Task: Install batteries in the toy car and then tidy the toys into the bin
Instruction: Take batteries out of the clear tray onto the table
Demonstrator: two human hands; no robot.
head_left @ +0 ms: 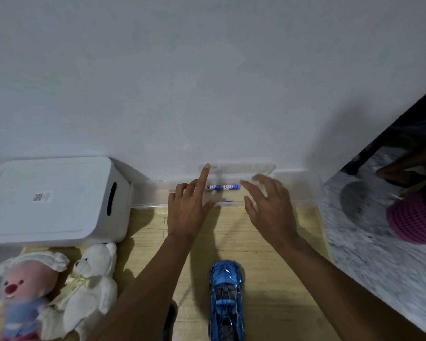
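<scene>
Blue toy car (225, 299) sat at the bottom centre of the frame on a pale wooden table (268, 267), its nose pointing toward the wall. Beyond it, in the middle of the frame, a clear plastic case (153, 193) lay against the wall with its lid raised and 2 blue-labelled batteries (230, 187) inside. The left hand (187, 210) reached to the case, its index finger (203, 179) straight with the tip at the lid's upper corner, the other fingers loosely bent, holding nothing. The right hand (271, 207), blurred, hovered over the case's right part with fingers spread apart. A white lidded bin (52, 200) stood at middle left. Below it, at lower left, lay a pink plush doll (22, 291) and a white teddy bear (94, 284), touching.
</scene>
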